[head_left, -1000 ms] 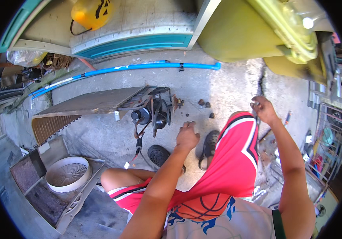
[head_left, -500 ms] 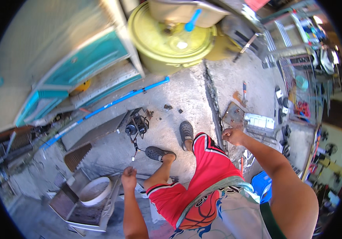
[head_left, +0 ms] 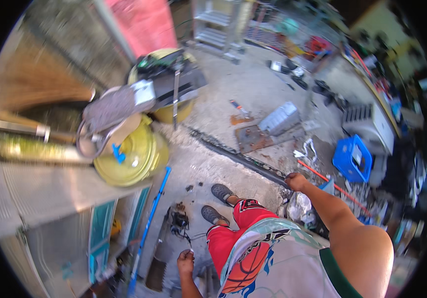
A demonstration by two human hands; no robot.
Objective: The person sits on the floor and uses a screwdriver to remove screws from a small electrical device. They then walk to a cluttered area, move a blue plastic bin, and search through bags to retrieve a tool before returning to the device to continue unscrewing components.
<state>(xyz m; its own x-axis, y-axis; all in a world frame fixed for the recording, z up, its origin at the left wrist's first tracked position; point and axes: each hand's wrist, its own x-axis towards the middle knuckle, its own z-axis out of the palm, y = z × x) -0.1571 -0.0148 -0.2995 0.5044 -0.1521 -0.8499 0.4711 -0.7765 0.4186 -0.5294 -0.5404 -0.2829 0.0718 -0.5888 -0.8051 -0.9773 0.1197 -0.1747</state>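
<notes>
My left hand (head_left: 185, 263) hangs low at my left side with its fingers curled. Just past its fingertips is the pale end of a cable that runs from a small black device (head_left: 179, 221) on the concrete. Beside that lies a long rusty toothed blade (head_left: 156, 270). My right hand (head_left: 297, 182) is held out at my right, fingers loosely curled, with nothing visible in it. Beneath and beyond it, a dark groove (head_left: 243, 161) crosses the floor, near a crumpled clear plastic bag (head_left: 300, 206).
A blue pipe (head_left: 150, 221) lies at left, near a yellow lidded drum (head_left: 129, 159). Ahead are a rusty plate (head_left: 253, 139), a grey metal box (head_left: 280, 118) and a stepladder (head_left: 216, 25). At right are an orange rod (head_left: 332, 185) and a blue basket (head_left: 342, 158).
My view has swung right, so the drum and pipe now sit further left and the blue basket shows fully. Both hands stay empty-looking and loosely curled. My feet have come closer together.
</notes>
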